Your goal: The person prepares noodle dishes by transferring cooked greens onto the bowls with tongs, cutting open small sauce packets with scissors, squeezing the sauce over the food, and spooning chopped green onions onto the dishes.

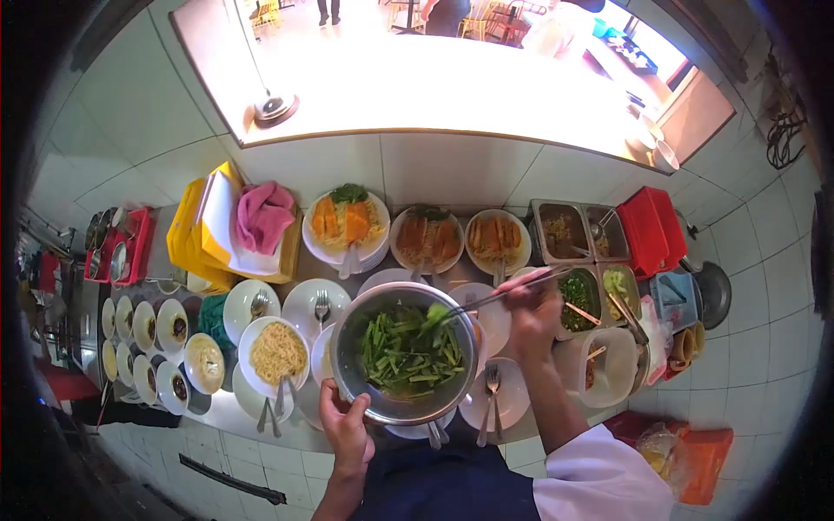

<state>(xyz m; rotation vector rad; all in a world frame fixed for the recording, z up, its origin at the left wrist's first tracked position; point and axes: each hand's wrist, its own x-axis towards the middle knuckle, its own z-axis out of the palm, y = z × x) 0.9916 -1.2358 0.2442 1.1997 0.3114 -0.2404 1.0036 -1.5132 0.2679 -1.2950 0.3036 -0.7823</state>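
My left hand (pixel 347 427) grips the rim of a round metal bowl (pixel 340 382) at its lower left. Cut green vegetables (pixel 408 352) lie inside the bowl. My right hand (pixel 532 306), to the right of the bowl, is closed on dark chopsticks (pixel 486 301). Their tips hold some greens (pixel 436 314) at the bowl's upper right. Just left of the bowl stands a bowl of noodles (pixel 278 349) with a fork and spoon in it. Behind are several bowls of noodles topped with orange slices, one of them (pixel 349 221) with greens on top.
Metal trays of ingredients (pixel 563 227) and a red container (pixel 651 230) stand at the right. At the left are several small sauce bowls (pixel 174 326), yellow containers (pixel 187 230) and a pink cloth (pixel 263 217). A bright serving ledge (pixel 417 95) runs behind; people are beyond.
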